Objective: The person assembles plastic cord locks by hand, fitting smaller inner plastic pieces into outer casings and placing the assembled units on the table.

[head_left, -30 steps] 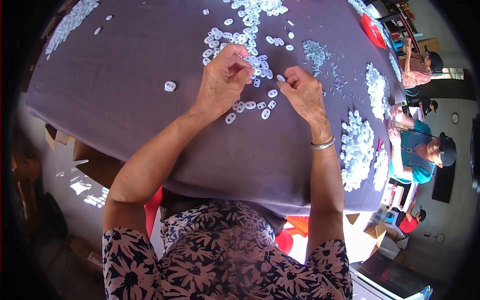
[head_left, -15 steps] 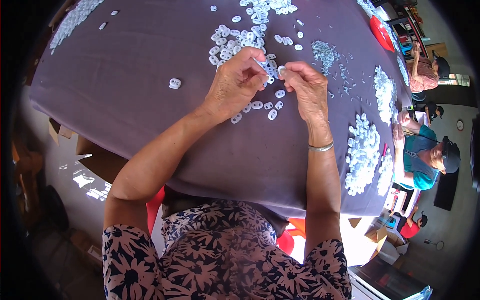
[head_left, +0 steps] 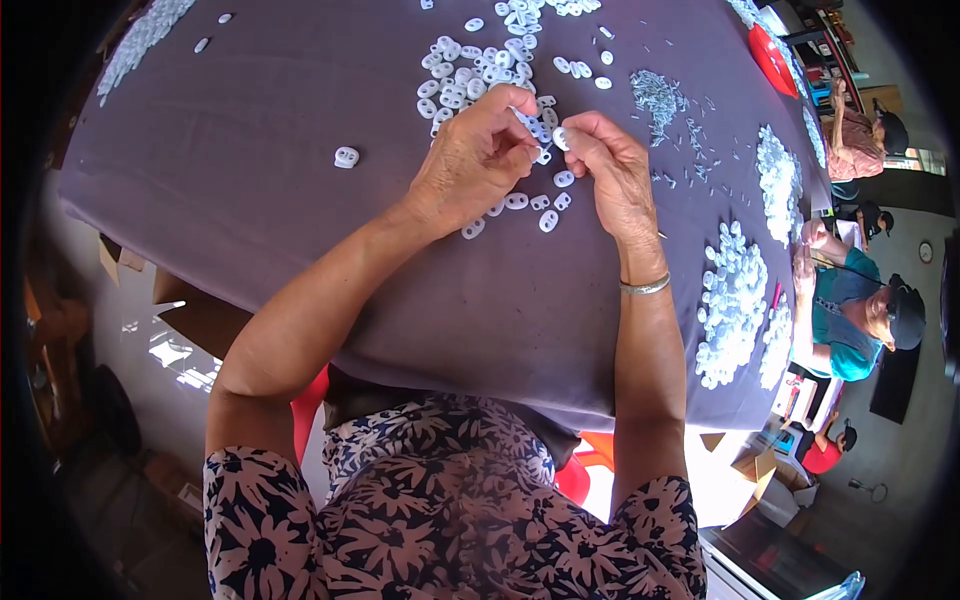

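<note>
Between the thumb and fingers of my right hand (head_left: 615,175) is a white oval plastic piece (head_left: 561,139), its flat face partly showing. Close beside it, my left hand (head_left: 478,150) is curled, thumb and fingers bent toward each other; something small and pale shows at the thumb tip, too small to name. Both hands are above the dark cloth-covered table (head_left: 480,300). Past my left fingers lies a heap of similar white two-holed pieces (head_left: 475,75), partly hidden by that hand. Several loose white pieces (head_left: 548,220) lie below the fingertips.
A pile of tiny thin metal parts (head_left: 657,103) lies right of the heap. White pieces are massed at the right (head_left: 732,310) and far left (head_left: 145,40). A lone piece (head_left: 346,157) sits left. A red bowl (head_left: 771,60) and a co-worker (head_left: 850,315) are at the right.
The white oval piece in my right hand has turned slightly, showing more of its face. My left hand is nearly still. The whole view has shifted a little.
</note>
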The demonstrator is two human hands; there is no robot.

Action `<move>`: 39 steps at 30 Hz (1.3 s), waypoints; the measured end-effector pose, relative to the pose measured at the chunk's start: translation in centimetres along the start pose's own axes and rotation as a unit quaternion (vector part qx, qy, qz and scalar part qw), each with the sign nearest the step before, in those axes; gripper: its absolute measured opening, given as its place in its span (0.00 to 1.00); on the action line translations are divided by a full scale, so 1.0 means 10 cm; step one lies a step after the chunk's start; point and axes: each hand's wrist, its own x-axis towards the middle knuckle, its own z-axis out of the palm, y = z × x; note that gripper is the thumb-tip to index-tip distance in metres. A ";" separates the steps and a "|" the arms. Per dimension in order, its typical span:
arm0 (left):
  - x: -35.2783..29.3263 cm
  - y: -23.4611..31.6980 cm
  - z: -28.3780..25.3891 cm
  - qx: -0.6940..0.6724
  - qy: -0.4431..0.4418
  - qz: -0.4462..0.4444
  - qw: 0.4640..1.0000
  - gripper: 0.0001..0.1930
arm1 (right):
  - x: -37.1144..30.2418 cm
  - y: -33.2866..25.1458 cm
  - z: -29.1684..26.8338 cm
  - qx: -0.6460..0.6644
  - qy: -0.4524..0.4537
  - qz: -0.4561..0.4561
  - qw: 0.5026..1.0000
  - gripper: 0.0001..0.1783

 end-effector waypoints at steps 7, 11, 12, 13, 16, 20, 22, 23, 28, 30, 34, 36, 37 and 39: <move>0.00 0.02 0.00 0.018 -0.005 0.007 1.000 0.15 | 0.01 0.02 -0.01 -0.043 -0.011 -0.023 0.999 0.06; -0.01 0.05 0.00 0.039 -0.025 -0.006 0.999 0.16 | 0.01 0.02 -0.02 -0.062 -0.024 -0.023 0.998 0.06; -0.01 0.04 0.00 0.043 -0.025 -0.004 0.999 0.16 | 0.01 0.02 -0.02 -0.073 -0.029 -0.030 0.996 0.06; -0.01 0.04 0.00 0.044 -0.024 -0.004 0.999 0.16 | 0.01 0.02 -0.02 -0.073 -0.029 -0.031 0.996 0.06; -0.01 0.04 -0.01 0.049 -0.021 0.004 0.999 0.16 | 0.00 -0.01 0.00 -0.093 -0.043 -0.030 0.994 0.05; -0.02 0.06 -0.01 0.055 -0.018 -0.002 0.998 0.16 | 0.01 -0.03 0.00 -0.138 -0.056 -0.036 0.988 0.04; -0.02 0.07 0.00 0.055 -0.015 -0.009 0.998 0.17 | 0.02 -0.02 0.00 -0.143 -0.062 -0.040 0.987 0.03; -0.02 0.09 0.01 0.058 -0.007 -0.021 0.998 0.18 | 0.02 -0.01 0.00 -0.149 -0.058 -0.045 0.986 0.03; -0.01 0.09 -0.01 0.037 0.006 -0.032 0.999 0.20 | -0.01 -0.03 0.09 -0.170 -0.025 -0.098 0.980 0.04; 0.00 0.07 0.01 -0.001 0.033 -0.028 0.999 0.21 | -0.03 -0.06 0.11 -0.190 -0.006 -0.125 0.974 0.05; 0.02 0.05 -0.01 -0.057 0.035 -0.046 0.997 0.21 | -0.07 0.04 0.15 -0.242 0.012 -0.170 0.955 0.12; 0.01 0.10 -0.03 -0.093 0.027 -0.072 0.993 0.21 | -0.07 0.03 0.15 -0.236 0.012 -0.188 0.954 0.13; 0.01 0.12 -0.05 -0.093 0.027 -0.072 0.993 0.21 | -0.07 0.02 0.16 -0.227 0.008 -0.205 0.952 0.14; 0.01 0.15 -0.10 -0.118 -0.006 -0.107 0.987 0.22 | -0.10 -0.04 0.16 -0.266 0.012 -0.228 0.937 0.16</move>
